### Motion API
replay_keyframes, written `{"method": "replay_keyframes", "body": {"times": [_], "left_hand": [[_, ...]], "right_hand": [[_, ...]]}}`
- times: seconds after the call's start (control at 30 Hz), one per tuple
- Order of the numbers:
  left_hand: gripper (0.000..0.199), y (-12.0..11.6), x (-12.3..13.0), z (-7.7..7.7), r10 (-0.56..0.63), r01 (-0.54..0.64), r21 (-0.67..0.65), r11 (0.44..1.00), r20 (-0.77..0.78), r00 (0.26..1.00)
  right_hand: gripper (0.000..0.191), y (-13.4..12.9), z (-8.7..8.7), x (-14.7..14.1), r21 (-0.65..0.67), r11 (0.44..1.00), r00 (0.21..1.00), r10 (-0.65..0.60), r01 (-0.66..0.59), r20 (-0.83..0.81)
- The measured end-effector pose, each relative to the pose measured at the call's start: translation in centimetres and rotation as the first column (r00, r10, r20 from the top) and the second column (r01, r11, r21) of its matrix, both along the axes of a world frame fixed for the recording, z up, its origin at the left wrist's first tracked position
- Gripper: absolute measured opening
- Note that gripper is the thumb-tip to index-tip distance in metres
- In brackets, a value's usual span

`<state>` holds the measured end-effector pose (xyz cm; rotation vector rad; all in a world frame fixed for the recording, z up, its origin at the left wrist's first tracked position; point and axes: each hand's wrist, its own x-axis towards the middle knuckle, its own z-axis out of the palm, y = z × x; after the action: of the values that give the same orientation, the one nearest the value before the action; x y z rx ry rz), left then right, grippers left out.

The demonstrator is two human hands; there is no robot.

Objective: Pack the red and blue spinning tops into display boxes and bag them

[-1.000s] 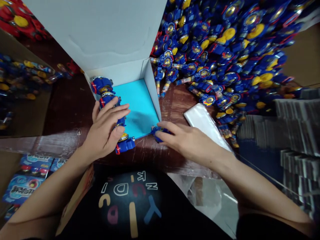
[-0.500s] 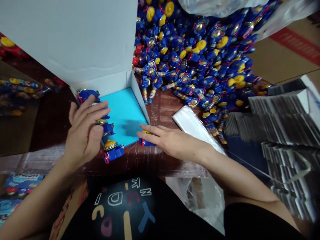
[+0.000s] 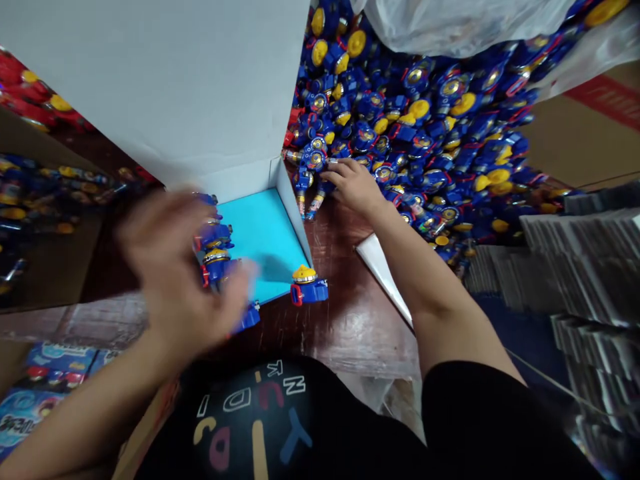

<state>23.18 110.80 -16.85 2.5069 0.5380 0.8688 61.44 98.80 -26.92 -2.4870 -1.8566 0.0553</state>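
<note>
My right hand (image 3: 355,187) reaches to the near edge of the heap, its fingers curled over the body of a blue toy with a clear tube (image 3: 317,200). The thumb is hidden. My left hand (image 3: 185,267) is smeared by motion beside the open white box (image 3: 250,183), thumb apart from the fingers, with nothing seen in its grasp. Partly behind it, several blue toys with yellow domes (image 3: 216,260) stand in a row along the box's left side. Another blue toy with a yellow dome (image 3: 307,285) stands at the box's near right corner. A flat cyan sheet (image 3: 265,230) lies inside.
A large heap of blue toys (image 3: 415,133) fills the back right, under clear plastic (image 3: 450,27). A white packet (image 3: 380,267) lies under my right forearm. Stacked grey sheets (image 3: 585,267) stand at the right. Red toys (image 3: 30,90) and cartons flank the left.
My right hand has left the toy at the box's near right corner and moved up to the heap. My left hand has shifted slightly along the row. The view has shifted a little.
</note>
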Motion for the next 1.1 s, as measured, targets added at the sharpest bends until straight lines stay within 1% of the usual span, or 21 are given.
{"method": "replay_keyframes", "body": {"times": [0.03, 0.07, 0.13, 0.17, 0.23, 0.33, 0.4, 0.47, 0.53, 0.6, 0.63, 0.7, 0.73, 0.77, 0.83, 0.87, 0.9, 0.93, 1.0, 1.03, 1.1], "left_hand": [[0.052, -2.2, -0.2, 0.8, -0.105, 0.110, 0.048, 0.993, -0.095, 0.990], [0.052, -4.2, -0.3, 1.3, -0.196, 0.224, 0.110, 0.968, -0.222, 0.955], [0.052, -7.3, 0.2, 1.3, -0.247, 0.352, 0.193, 0.916, -0.421, 0.873], [0.052, -8.4, 0.6, 0.9, -0.228, 0.369, 0.225, 0.902, -0.478, 0.848], [0.047, -9.7, 1.5, -0.2, -0.168, 0.338, 0.276, 0.900, -0.497, 0.852], [0.039, -10.2, 2.3, -1.2, -0.110, 0.286, 0.321, 0.903, -0.471, 0.875], [0.037, -9.6, 2.1, -0.9, -0.119, 0.285, 0.300, 0.910, -0.469, 0.875], [0.035, -8.1, 1.6, 0.2, -0.158, 0.293, 0.248, 0.924, -0.449, 0.879], [0.041, -5.8, 1.0, 1.7, -0.138, 0.212, 0.211, 0.954, -0.321, 0.937], [0.058, -3.4, 0.8, 2.8, -0.069, 0.092, 0.156, 0.983, -0.147, 0.987], [0.063, -2.4, 0.8, 3.1, -0.068, 0.079, 0.120, 0.990, -0.095, 0.993], [0.057, -1.1, 1.2, 3.0, -0.154, 0.160, 0.051, 0.986, -0.103, 0.983], [0.049, -0.8, 1.4, 2.6, -0.204, 0.211, 0.042, 0.977, -0.129, 0.970], [0.042, -0.6, 1.7, 2.2, -0.229, 0.240, 0.061, 0.969, -0.142, 0.963], [0.035, -0.6, 2.2, 1.1, -0.213, 0.233, 0.156, 0.960, -0.137, 0.967], [0.035, -0.5, 2.4, 0.6, -0.205, 0.228, 0.212, 0.950, -0.125, 0.971], [0.035, -0.4, 2.4, 0.3, -0.217, 0.240, 0.252, 0.937, -0.118, 0.969], [0.035, -0.1, 2.4, 0.0, -0.238, 0.260, 0.270, 0.927, -0.112, 0.965], [0.037, 0.8, 1.8, -0.3, -0.249, 0.254, 0.257, 0.932, -0.052, 0.967], [0.039, 1.3, 1.4, -0.4, -0.220, 0.211, 0.233, 0.949, 0.010, 0.976], [0.040, 2.3, 0.1, -0.8, -0.069, 0.050, 0.129, 0.990, 0.148, 0.987]], "right_hand": [[0.054, -0.6, 0.0, 0.0, 0.014, 1.000, 1.000, 0.018, -0.018, 0.009], [0.051, -1.3, 0.2, -0.1, 0.029, 0.999, 1.000, 0.016, -0.016, 0.005], [0.051, -3.2, 1.5, -0.7, 0.080, 0.996, 0.999, -0.024, 0.027, -0.044], [0.052, -4.1, 2.4, -1.1, 0.122, 0.991, 0.996, -0.040, 0.050, -0.079], [0.051, -5.8, 4.3, -2.2, 0.221, 0.974, 0.989, -0.022, 0.055, -0.149], [0.047, -7.4, 7.0, -4.8, 0.323, 0.946, 0.963, 0.101, -0.015, -0.250], [0.045, -7.9, 8.7, -6.9, 0.348, 0.936, 0.937, 0.164, -0.049, -0.309], [0.040, -8.1, 10.3, -9.0, 0.371, 0.926, 0.931, 0.195, -0.071, -0.309], [0.036, -8.1, 11.7, -10.8, 0.414, 0.901, 0.942, 0.240, -0.127, -0.235], [0.036, -7.9, 12.9, -12.2, 0.473, 0.849, 0.931, 0.336, -0.233, -0.144], [0.038, -7.7, 13.3, -12.8, 0.507, 0.814, 0.917, 0.384, -0.283, -0.104], [0.048, -7.2, 13.8, -13.7, 0.568, 0.763, 0.900, 0.427, -0.309, -0.084], [0.058, -6.9, 13.9, -14.0, 0.590, 0.763, 0.897, 0.419, -0.265, -0.139], [0.072, -6.6, 13.9, -14.2, 0.597, 0.778, 0.880, 0.407, -0.194, -0.245], [0.091, -6.0, 13.7, -14.5, 0.535, 0.844, 0.773, 0.366, -0.041, -0.518], [0.091, -5.7, 13.6, -14.6, 0.479, 0.878, 0.712, 0.332, 0.007, -0.619], [0.085, -5.4, 13.6, -14.7, 0.437, 0.899, 0.681, 0.302, 0.030, -0.667], [0.075, -5.2, 13.5, -14.7, 0.415, 0.909, 0.692, 0.276, 0.038, -0.667], [0.063, -4.8, 13.5, -14.5, 0.405, 0.914, 0.798, 0.238, 0.008, -0.554], [0.064, -4.6, 13.5, -14.4, 0.390, 0.920, 0.848, 0.234, -0.034, -0.476], [0.061, -4.4, 13.2, -14.0, 0.281, 0.946, 0.901, 0.256, -0.160, -0.349]]}}
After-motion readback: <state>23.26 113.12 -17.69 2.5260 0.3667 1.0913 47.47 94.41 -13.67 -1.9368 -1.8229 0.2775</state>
